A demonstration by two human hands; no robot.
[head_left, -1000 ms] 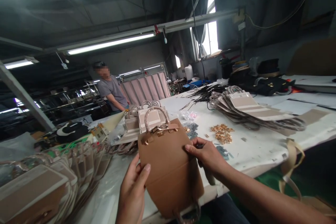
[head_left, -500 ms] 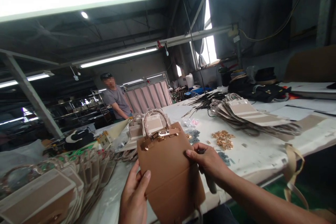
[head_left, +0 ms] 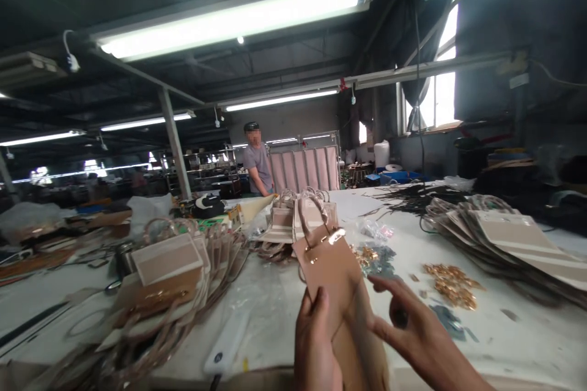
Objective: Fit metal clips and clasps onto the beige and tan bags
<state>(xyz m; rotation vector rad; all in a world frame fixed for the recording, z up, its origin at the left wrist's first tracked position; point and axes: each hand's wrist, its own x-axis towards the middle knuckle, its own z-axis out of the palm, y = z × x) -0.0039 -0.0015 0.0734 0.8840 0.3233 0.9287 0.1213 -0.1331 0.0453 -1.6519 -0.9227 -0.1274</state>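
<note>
A small tan handbag (head_left: pixel 332 269) with a gold clasp and a looped handle stands upright over the white table's near edge. My left hand (head_left: pixel 314 345) grips its lower left side, thumb on the front face. My right hand (head_left: pixel 410 327) is beside the bag's right edge with fingers spread apart; a small dark thing sits in its palm, too blurred to name. Whether the right hand touches the bag is unclear.
A row of beige handbags (head_left: pixel 169 269) leans at the left. More finished bags (head_left: pixel 298 217) stand behind. Flat bag panels (head_left: pixel 513 235) are stacked at the right, with gold hardware (head_left: pixel 452 284) scattered near them. A person in a grey shirt (head_left: pixel 257 162) stands beyond the table (head_left: pixel 266 299).
The camera has swung left and up. The bag has turned edge-on toward me. My right hand has come off the bag's front and its fingers have spread.
</note>
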